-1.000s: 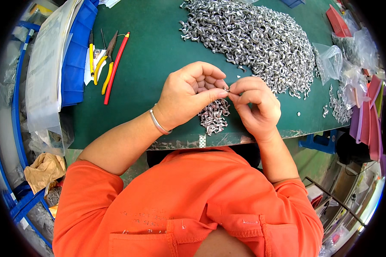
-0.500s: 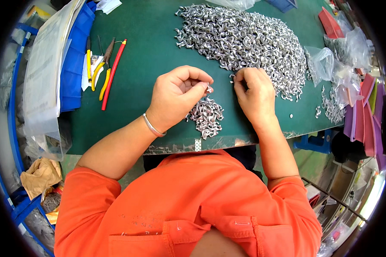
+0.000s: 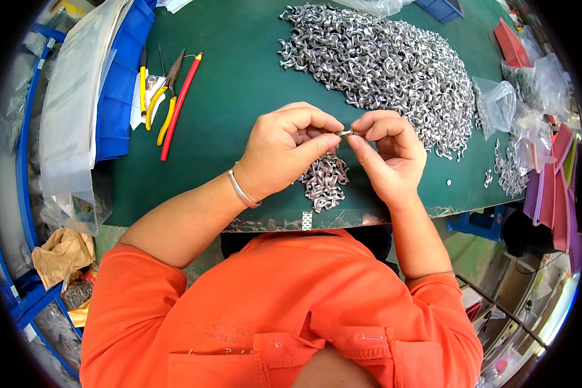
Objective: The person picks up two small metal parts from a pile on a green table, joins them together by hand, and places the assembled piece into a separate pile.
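Between my two hands is a small curved metal piece (image 3: 346, 133), pinched from both sides. My left hand (image 3: 290, 145), with a silver bangle (image 3: 240, 189) on its wrist, grips it with thumb and forefinger. From the other side my right hand (image 3: 393, 152) meets it, thumb and fingertips closed on the same piece. Beneath the hands lies a small pile of curved metal pieces (image 3: 324, 183), partly covered by my left hand. A much larger heap of similar silvery pieces (image 3: 388, 64) spreads over the table beyond my right hand.
On the green table (image 3: 226, 84) at left lie yellow-handled pliers (image 3: 166, 107) and a red pencil-like stick (image 3: 182, 107), beside a blue bin (image 3: 119, 90). Clear plastic bags (image 3: 498, 107), a red tray (image 3: 512, 44) and scattered metal pieces (image 3: 512, 169) sit at right.
My right hand has left the edge of the large heap and come to my left hand. Their fingertips now meet on the small metal piece. The whole view has shifted slightly.
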`<control>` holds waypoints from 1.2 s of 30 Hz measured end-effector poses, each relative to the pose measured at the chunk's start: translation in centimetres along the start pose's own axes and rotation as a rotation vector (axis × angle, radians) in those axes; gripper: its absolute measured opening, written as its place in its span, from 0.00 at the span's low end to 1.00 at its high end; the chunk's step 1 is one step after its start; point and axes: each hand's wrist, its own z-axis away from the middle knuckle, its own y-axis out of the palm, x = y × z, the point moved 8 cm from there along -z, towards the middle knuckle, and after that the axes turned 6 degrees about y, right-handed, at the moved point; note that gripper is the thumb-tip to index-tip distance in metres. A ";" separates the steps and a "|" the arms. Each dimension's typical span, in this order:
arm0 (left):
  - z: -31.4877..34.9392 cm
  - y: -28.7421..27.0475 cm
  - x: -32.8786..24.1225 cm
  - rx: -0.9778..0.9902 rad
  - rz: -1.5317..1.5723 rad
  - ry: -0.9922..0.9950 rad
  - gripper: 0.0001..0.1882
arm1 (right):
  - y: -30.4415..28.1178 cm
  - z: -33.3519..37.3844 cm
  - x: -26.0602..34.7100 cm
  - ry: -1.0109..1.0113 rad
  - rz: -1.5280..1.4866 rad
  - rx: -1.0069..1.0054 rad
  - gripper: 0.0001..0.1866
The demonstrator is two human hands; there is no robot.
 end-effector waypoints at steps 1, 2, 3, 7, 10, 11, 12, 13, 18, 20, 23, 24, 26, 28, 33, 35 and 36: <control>0.0 0.1 -0.3 0.031 -0.065 0.043 0.06 | 0.0 0.1 -0.1 0.026 -0.022 0.011 0.11; -0.1 0.1 -0.6 0.059 -0.131 0.082 0.07 | 0.0 0.1 -0.3 0.055 -0.045 0.022 0.11; -0.1 0.2 -0.9 0.088 -0.196 0.122 0.08 | 0.0 0.1 -0.4 0.085 -0.068 0.034 0.12; 0.0 -0.1 -0.2 0.037 -0.110 0.043 0.11 | -0.1 0.0 -0.2 0.038 -0.024 0.067 0.12; -0.1 -0.5 0.2 -0.034 -0.002 -0.016 0.14 | -0.3 0.0 -0.1 0.001 0.000 0.062 0.13; -0.2 -0.7 0.3 -0.047 -0.008 -0.014 0.14 | -0.4 0.0 0.0 -0.009 0.000 0.052 0.13; -0.3 -0.8 0.3 -0.060 -0.014 -0.013 0.15 | -0.5 0.0 0.1 -0.019 0.000 0.043 0.13; -0.3 -1.0 0.4 -0.072 -0.009 -0.013 0.15 | -0.4 0.0 0.4 -0.052 0.033 0.049 0.13; -0.5 -1.4 0.5 -0.102 -0.007 -0.022 0.14 | -0.1 0.0 1.0 -0.146 0.137 0.069 0.12; -0.6 -1.3 0.7 -0.098 0.018 -0.019 0.14 | 0.8 0.0 1.3 -0.157 0.188 0.184 0.12; -0.5 -1.3 0.7 -0.098 0.029 -0.008 0.14 | 2.3 0.1 1.8 -0.211 0.265 0.317 0.10; -0.5 -1.3 0.6 -0.098 0.029 -0.004 0.15 | 2.1 0.0 1.8 -0.198 0.257 0.276 0.09; -0.4 -1.0 0.6 -0.085 0.050 -0.006 0.15 | 1.3 -0.3 1.1 -0.124 0.244 0.146 0.08; -0.3 -0.7 0.4 -0.063 0.049 -0.002 0.16 | 0.6 -0.2 -0.7 0.050 0.130 0.045 0.07; -0.1 -0.1 -0.5 0.005 -0.062 0.059 0.16 | 1.0 0.4 -2.1 0.227 -0.096 0.060 0.08; 0.0 -0.1 -0.7 0.019 -0.097 0.066 0.17 | 1.1 0.3 -2.0 0.207 -0.175 0.075 0.09; 0.0 -0.1 -0.8 0.027 -0.114 0.070 0.17 | 0.9 0.2 -1.6 0.167 -0.148 0.066 0.09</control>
